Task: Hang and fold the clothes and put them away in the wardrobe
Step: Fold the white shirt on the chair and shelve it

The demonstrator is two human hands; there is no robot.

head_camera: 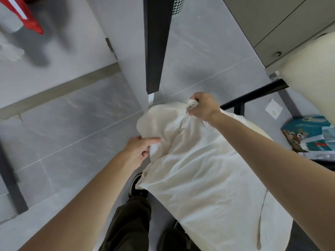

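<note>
A white garment (197, 169) hangs spread in front of me above the grey tiled floor. My right hand (204, 106) pinches a bunched part at its top edge, near the neck. My left hand (140, 148) grips the cloth at its upper left edge, with the forefinger stretched out over the fabric. Both forearms reach in from below. A thin grey cord or strap runs down the garment's right side. The lower part of the garment drapes toward my legs and hides part of my right shoe.
A dark wardrobe panel edge (156, 42) stands ahead. A red garment (27, 17) hangs at top left. A green perforated basket (178, 5) is at the top. A black metal frame (253, 96), a colourful package (308, 134) and grey cabinet doors (268, 28) are on the right.
</note>
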